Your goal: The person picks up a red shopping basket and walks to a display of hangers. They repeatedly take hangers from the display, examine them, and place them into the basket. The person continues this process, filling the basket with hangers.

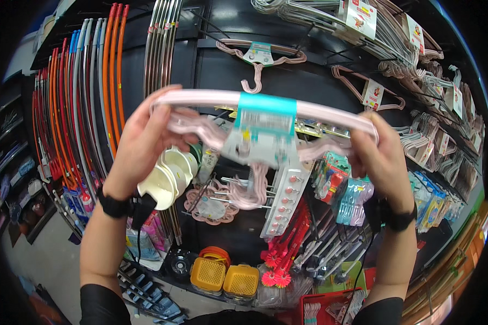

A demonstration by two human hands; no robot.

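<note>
Both hands hold a pack of pale pink clothes hangers (203, 98) up in front of the shelving, upside down, with its hooks pointing down. My left hand (144, 134) grips the left end, fingers partly spread behind it. My right hand (376, 150) grips the right end, with the thumb in front. A teal and white cardboard sleeve (266, 115) wraps the middle of the pack, slightly blurred. Just above it, a similar pink hanger pack (260, 57) hangs against the dark wall panel.
Broom handles (114, 73) hang at the left, metal poles (160, 53) beside them. More hanger packs (374, 95) fill the right. Lower down are white plastic scoops (158, 185), red brushes (282, 260), yellow baskets (240, 280) and a red basket (309, 298) holding hangers.
</note>
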